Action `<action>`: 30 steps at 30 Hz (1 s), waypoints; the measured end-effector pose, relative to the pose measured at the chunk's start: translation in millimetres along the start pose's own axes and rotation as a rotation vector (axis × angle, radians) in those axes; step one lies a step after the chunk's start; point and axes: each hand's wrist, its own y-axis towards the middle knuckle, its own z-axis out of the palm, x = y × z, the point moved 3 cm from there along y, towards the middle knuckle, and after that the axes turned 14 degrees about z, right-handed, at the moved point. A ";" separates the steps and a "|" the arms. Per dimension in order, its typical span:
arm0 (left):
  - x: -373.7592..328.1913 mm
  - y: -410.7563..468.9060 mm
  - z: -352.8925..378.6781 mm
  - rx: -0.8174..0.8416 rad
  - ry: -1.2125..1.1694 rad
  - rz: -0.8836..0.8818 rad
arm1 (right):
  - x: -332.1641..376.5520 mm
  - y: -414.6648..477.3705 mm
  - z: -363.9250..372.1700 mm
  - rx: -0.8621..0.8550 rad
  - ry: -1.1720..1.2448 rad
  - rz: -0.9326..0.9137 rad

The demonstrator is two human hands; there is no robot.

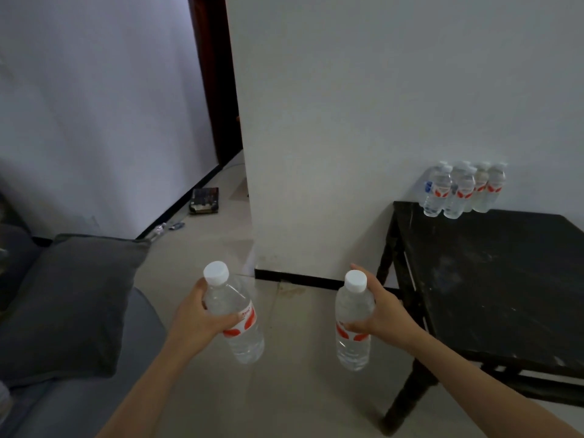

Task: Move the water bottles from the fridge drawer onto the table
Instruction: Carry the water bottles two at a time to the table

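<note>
My left hand [197,314] grips a clear water bottle [234,314] with a white cap and a red-and-white label, held over the floor. My right hand [377,308] grips a second bottle of the same kind [352,320], also upright in the air. Both bottles hang left of the black table [505,279], which stands against the white wall. Several more water bottles [461,189] stand clustered at the table's far left corner. The fridge drawer is out of view.
A grey sofa with a dark cushion [69,305] fills the lower left. A white wall corner [249,216] juts out ahead, with a passage to its left holding a dark box [204,200] and small items on the floor. Pale floor tiles lie between sofa and table.
</note>
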 end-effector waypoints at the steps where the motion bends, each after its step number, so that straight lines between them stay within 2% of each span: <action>1: 5.7 10.2 1.2 0.000 0.002 -0.004 | 2.5 10.9 2.7 0.011 0.004 0.008; 10: 66.7 130.6 15.3 0.096 -0.086 -0.038 | 22.5 114.6 23.9 -0.016 -0.031 0.072; 20: 103.8 321.8 14.4 0.204 -0.148 0.108 | 67.1 216.2 14.3 -0.276 0.013 0.266; 30: 98.8 384.1 118.0 0.487 -0.227 0.156 | 33.9 218.9 -14.0 -0.395 0.042 0.542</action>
